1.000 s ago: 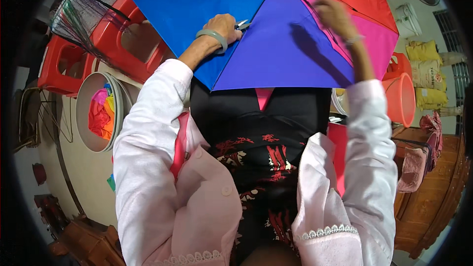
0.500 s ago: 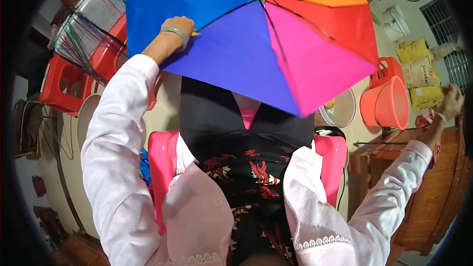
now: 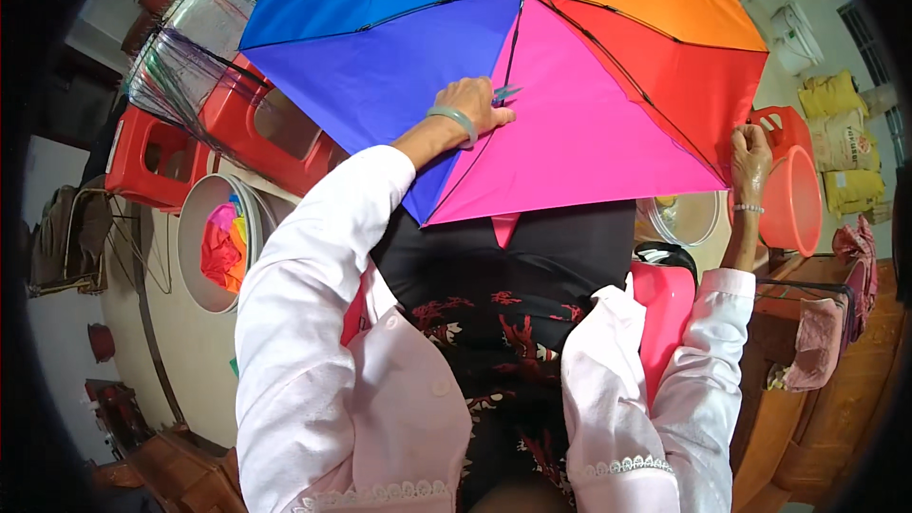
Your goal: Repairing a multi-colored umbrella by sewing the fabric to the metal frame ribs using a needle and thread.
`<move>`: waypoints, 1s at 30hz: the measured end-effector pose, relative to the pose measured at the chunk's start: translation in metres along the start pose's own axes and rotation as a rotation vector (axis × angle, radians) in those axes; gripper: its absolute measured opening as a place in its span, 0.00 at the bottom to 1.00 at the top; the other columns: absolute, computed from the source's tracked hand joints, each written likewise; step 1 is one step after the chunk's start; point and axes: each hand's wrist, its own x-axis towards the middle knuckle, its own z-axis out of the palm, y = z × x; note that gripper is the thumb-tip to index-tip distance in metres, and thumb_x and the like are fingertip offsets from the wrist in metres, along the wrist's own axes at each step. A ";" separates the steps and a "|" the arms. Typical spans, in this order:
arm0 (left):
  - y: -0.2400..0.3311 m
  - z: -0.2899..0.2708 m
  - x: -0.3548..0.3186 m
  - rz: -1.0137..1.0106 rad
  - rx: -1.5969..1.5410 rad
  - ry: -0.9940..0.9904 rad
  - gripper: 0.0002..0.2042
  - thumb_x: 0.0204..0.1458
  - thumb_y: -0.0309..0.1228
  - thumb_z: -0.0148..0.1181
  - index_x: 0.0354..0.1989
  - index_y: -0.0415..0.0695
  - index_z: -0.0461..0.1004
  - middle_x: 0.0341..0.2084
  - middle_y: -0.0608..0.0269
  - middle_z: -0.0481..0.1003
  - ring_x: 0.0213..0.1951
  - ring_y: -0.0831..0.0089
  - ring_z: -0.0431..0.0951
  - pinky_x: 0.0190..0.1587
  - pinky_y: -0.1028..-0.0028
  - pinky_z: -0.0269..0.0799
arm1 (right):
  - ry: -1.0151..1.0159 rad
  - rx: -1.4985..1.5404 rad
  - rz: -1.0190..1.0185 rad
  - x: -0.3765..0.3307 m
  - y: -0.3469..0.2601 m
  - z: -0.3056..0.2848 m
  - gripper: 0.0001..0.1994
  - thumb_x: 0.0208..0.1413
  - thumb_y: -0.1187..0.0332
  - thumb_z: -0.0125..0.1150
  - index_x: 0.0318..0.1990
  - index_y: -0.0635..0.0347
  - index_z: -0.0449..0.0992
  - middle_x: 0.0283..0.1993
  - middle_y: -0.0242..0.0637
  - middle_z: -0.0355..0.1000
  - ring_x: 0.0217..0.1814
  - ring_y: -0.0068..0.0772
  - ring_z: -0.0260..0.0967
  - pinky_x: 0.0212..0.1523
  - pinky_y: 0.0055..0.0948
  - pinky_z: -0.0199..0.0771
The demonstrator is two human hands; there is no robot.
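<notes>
An open rainbow umbrella (image 3: 570, 85) with blue, purple, pink, red, orange and yellow panels lies spread over my lap, its inner ribs facing me. My left hand (image 3: 475, 104), with a pale green bangle at the wrist, rests on a rib between the purple and pink panels and pinches small scissors (image 3: 505, 93). My right hand (image 3: 750, 157) grips the umbrella's red edge at the right, fingers closed on the cloth. I wear a pale pink jacket over black patterned clothing and sit on a pink stool (image 3: 665, 313).
Red plastic stools (image 3: 256, 123) and a bundle of bare umbrella frames (image 3: 180, 57) stand at the left. A round bowl (image 3: 204, 247) with bright cloth pieces sits below them. An orange tub (image 3: 798, 199), a clear bowl (image 3: 684, 218) and wooden furniture (image 3: 817, 399) are at the right.
The umbrella has turned and shifted, bringing the pink panel toward me. My left hand slid from the blue edge to a rib. My right hand came back from the far right to the red edge.
</notes>
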 end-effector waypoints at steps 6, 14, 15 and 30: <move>-0.030 0.018 0.013 0.007 0.006 0.003 0.13 0.40 0.34 0.55 0.24 0.34 0.73 0.25 0.41 0.72 0.32 0.47 0.74 0.37 0.59 0.70 | -0.013 -0.022 0.012 0.006 0.026 -0.002 0.06 0.47 0.72 0.52 0.28 0.66 0.70 0.24 0.35 0.68 0.27 0.20 0.62 0.31 0.23 0.64; -0.022 0.025 0.018 -0.032 -0.049 0.050 0.11 0.40 0.32 0.54 0.25 0.34 0.74 0.26 0.41 0.73 0.33 0.49 0.74 0.38 0.61 0.70 | -0.118 0.256 0.029 0.023 0.095 -0.006 0.08 0.49 0.68 0.53 0.30 0.64 0.71 0.26 0.38 0.70 0.29 0.22 0.65 0.33 0.23 0.65; -0.025 0.027 0.016 -0.045 -0.049 0.047 0.11 0.40 0.32 0.54 0.25 0.34 0.74 0.26 0.41 0.73 0.33 0.49 0.74 0.38 0.61 0.70 | -0.130 0.260 0.028 0.021 0.093 -0.001 0.08 0.49 0.68 0.53 0.30 0.64 0.71 0.26 0.38 0.70 0.29 0.22 0.65 0.33 0.23 0.65; -0.034 0.036 0.007 -0.459 -0.783 -0.032 0.07 0.42 0.27 0.55 0.17 0.37 0.72 0.12 0.60 0.72 0.14 0.74 0.71 0.16 0.76 0.65 | -0.026 -0.020 -0.336 0.080 -0.086 0.018 0.13 0.54 0.62 0.49 0.44 0.56 0.72 0.36 0.29 0.71 0.30 0.18 0.65 0.33 0.18 0.65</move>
